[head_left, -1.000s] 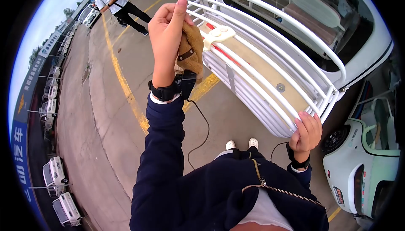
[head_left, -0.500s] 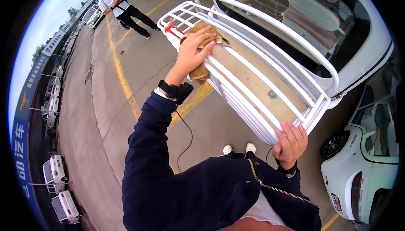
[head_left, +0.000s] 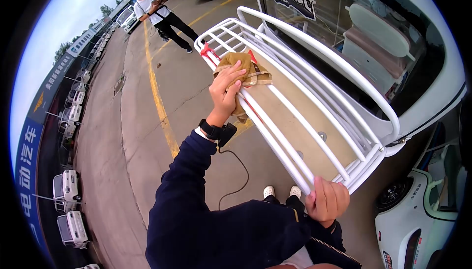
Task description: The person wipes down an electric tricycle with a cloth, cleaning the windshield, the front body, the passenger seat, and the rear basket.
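A white metal rack (head_left: 290, 147) with long tubular bars and a beige base panel (head_left: 300, 109) juts out from a white vehicle. My left hand (head_left: 226, 89) presses a brown cloth (head_left: 231, 65) with a checked edge over the outer bars, towards the rack's far end. Its fingers curve over the cloth, and part of the cloth hangs below the bars. Around the rack's near outer corner my right hand (head_left: 328, 200) is closed, gripping a bar. Red ribbon (head_left: 209, 52) is tied to the far end bars.
Behind the rack is the vehicle's window (head_left: 334, 28) with a sticker. A person (head_left: 164, 16) in a white shirt stands beyond the far end. Another white vehicle (head_left: 413, 220) is close at right. A black cable (head_left: 245, 168) hangs from my left wrist.
The view has shifted, and the rack now shows more from above. My left hand stays on the cloth, its fingers more bunched. My right hand still holds the near corner.
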A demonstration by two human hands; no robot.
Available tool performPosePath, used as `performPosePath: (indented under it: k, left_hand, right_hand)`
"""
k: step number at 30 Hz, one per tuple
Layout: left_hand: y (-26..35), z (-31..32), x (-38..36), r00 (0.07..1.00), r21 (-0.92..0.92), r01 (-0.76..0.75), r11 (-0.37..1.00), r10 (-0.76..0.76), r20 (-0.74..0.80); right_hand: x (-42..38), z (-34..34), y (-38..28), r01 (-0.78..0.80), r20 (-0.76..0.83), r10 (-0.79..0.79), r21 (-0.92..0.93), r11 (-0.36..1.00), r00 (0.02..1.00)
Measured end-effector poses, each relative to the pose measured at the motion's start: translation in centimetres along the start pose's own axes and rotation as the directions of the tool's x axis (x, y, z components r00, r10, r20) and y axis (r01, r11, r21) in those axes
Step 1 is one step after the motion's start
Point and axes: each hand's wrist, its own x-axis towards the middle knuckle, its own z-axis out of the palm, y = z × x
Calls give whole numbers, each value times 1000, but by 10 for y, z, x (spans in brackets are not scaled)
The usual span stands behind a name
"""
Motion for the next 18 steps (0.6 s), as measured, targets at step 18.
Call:
performPosePath:
  k: [18]
  left_hand:
    - [1,18,-25,647,-541,277,794,-571,-506]
  right_hand:
    - [-3,8,10,116,-115,-117,-20,993,986]
